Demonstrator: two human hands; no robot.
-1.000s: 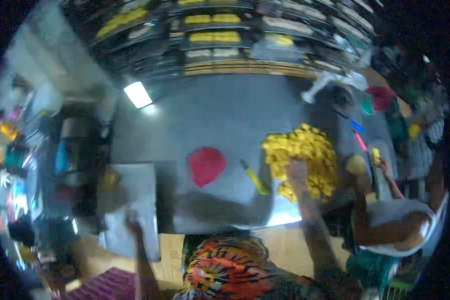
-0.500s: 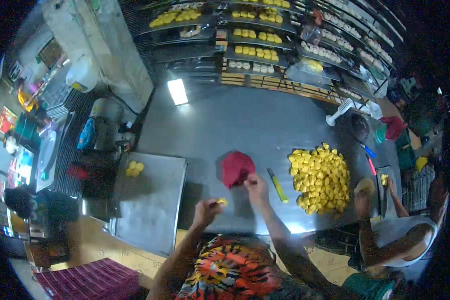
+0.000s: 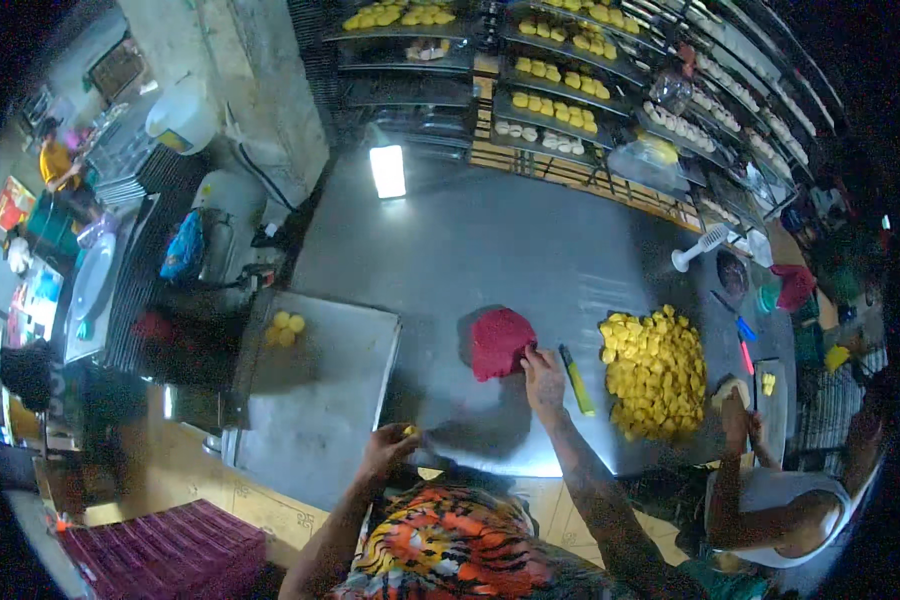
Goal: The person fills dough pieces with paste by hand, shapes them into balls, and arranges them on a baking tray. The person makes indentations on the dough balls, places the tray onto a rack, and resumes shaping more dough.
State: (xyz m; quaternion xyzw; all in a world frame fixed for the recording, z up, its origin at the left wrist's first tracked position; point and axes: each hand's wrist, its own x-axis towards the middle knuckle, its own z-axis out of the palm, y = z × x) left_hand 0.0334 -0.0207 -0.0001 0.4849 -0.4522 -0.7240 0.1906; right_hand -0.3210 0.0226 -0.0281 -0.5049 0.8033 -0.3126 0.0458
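A dark red lump of dough [image 3: 500,343] lies on the grey table in front of me. My right hand [image 3: 543,383] is at its lower right edge, thumb and fingers pinched on the dough. Nearer my body, my left hand [image 3: 386,452] is closed around a small yellow dough piece [image 3: 410,431], which shows at its fingertips. A yellow-green strip-shaped tool [image 3: 577,381], perhaps a cutter, lies just right of my right hand. Beyond it spreads a big heap of yellow dough pieces [image 3: 654,372]. Several round yellow balls [image 3: 285,328] sit on a metal tray [image 3: 320,400] at left.
A co-worker's hand [image 3: 735,418] holds a pale round piece [image 3: 730,391] at the table's right end, beside a small tray [image 3: 769,400]. A bright lamp [image 3: 388,172] and a white handheld fan [image 3: 700,247] stand on the table. Racks of filled trays [image 3: 560,107] rise behind.
My left hand has drawn away from the red dough, toward me and leftward. My right hand stays at the dough's edge. The co-worker's far hand has left the small tray. The whole view has shifted slightly.
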